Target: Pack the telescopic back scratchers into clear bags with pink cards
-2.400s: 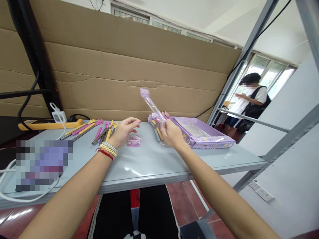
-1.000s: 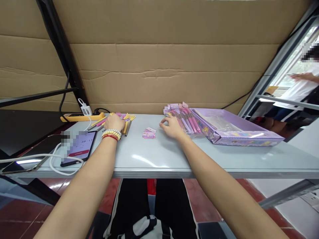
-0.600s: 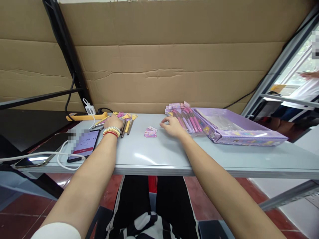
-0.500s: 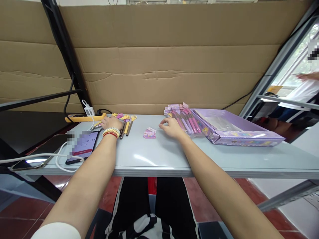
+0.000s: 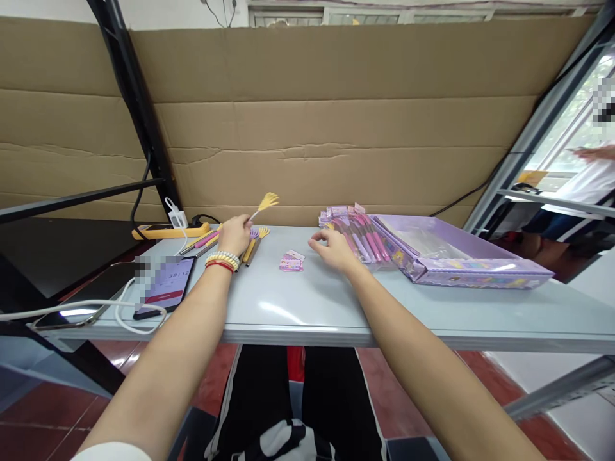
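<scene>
1. Pinching a yellow-headed stick (image 5: 265, 205), your left hand (image 5: 234, 235) holds it above the bench (image 5: 288, 298).
2. Wrapped pens (image 5: 369, 238) lie just beside your right hand (image 5: 332, 247); whether it grips anything, I cannot tell.
3. Small cards (image 5: 291, 262) lie between your hands, which are apart.

And there's cardboard sheeting (image 5: 346, 128) right across the back, white wall (image 5: 168, 14) and narrow windows (image 5: 375, 16) peeking over, light streak (image 5: 281, 311) gleaming on the grey tabletop (image 5: 317, 294), red floor tiles (image 5: 389, 390) below
</scene>
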{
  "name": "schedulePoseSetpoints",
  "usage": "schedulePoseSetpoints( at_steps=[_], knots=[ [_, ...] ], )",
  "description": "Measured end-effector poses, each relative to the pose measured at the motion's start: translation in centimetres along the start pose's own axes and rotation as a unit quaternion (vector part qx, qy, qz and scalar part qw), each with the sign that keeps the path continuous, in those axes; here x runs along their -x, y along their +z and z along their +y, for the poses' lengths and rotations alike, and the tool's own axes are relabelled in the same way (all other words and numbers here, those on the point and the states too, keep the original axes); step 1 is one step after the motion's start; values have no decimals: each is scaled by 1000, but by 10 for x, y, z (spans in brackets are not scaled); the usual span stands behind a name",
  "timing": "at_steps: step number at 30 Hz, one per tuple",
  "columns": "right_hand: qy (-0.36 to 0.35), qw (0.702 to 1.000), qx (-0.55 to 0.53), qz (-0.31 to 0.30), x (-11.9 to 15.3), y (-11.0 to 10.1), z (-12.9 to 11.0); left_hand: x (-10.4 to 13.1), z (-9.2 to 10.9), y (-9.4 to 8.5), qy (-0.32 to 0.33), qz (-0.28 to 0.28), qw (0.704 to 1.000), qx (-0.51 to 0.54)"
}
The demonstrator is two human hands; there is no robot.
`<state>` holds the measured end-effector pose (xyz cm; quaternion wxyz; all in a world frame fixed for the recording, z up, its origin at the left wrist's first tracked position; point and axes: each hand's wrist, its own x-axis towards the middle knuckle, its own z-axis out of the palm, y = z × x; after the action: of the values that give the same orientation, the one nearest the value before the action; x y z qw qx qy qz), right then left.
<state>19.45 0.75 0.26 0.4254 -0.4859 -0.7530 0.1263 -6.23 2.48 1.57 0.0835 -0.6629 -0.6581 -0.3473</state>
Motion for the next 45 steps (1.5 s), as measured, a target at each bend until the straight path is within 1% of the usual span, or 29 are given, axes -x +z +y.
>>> schedulePoseSetpoints(
  at_steps=[1, 3, 4, 6, 8, 11, 15, 17, 18, 20, 21, 22, 24, 26, 28, 30, 32, 33, 35, 38, 40, 41, 43, 45],
  knots=[
    [6, 999, -50, 11, 0, 1, -1, 2, 7, 0, 70, -6, 997, 41],
    [19, 985, -170, 34, -2, 2, 0, 8, 22, 4, 182, -49, 977, 100],
    [24, 973, -225, 42, -3, 3, 0, 12, 29, 6, 217, -78, 966, 113],
    [25, 955, -292, 41, -5, 2, 2, 19, 41, 10, 251, -116, 954, 115],
    [30, 950, -308, 30, -6, 0, 4, 26, 48, 14, 258, -119, 953, 106],
    [47, 945, -323, 24, -7, -2, 4, 31, 54, 14, 248, -99, 959, 100],
    [53, 930, -362, 39, -7, -1, 1, 32, 58, 4, 201, -79, 975, 45],
    [59, 922, -379, 60, -8, -6, 1, 31, 58, -3, 169, -53, 984, 1],
    [63, 916, -388, 81, -9, -11, 2, 30, 57, -7, 144, -31, 989, -19],
    [73, 906, -393, 137, -11, -29, 7, 27, 55, -13, 88, 17, 995, -51],
    [76, 904, -385, 169, -12, -42, 10, 25, 53, -16, 69, 41, 995, -63],
    [77, 904, -370, 200, -13, -58, 14, 24, 51, -17, 62, 64, 993, -75],
    [72, 901, -326, 277, -13, -96, 23, 20, 45, -20, 57, 103, 989, -88],
    [74, 876, -292, 378, -8, -140, 34, 17, 36, -22, 36, 133, 986, -93],
    [95, 833, -267, 475, 1, -183, 49, 15, 24, -25, -3, 157, 983, -100],
    [116, 810, -239, 523, 16, -219, 65, 13, 14, -26, -22, 170, 979, -109],
    [144, 798, -230, 538, 32, -244, 80, 12, 12, -25, -16, 168, 979, -111],
    [159, 790, -229, 547, 39, -251, 86, 12, 14, -23, -9, 162, 981, -108],
    [186, 775, -235, 557, 49, -258, 96, 12, 21, -19, 12, 146, 985, -96],
    [221, 755, -255, 562, 51, -256, 101, 12, 29, -14, 28, 126, 988, -80],
    [232, 747, -268, 562, 46, -251, 99, 10, 26, -15, 20, 122, 990, -73],
    [230, 748, -281, 556, 43, -248, 97, 9, 23, -16, 16, 121, 990, -68],
    [218, 761, -314, 524, 37, -243, 92, 7, 13, -17, 27, 103, 993, -48],
    [204, 772, -375, 471, 35, -241, 87, 4, 5, -18, 54, 61, 997, -16]
  ],
)
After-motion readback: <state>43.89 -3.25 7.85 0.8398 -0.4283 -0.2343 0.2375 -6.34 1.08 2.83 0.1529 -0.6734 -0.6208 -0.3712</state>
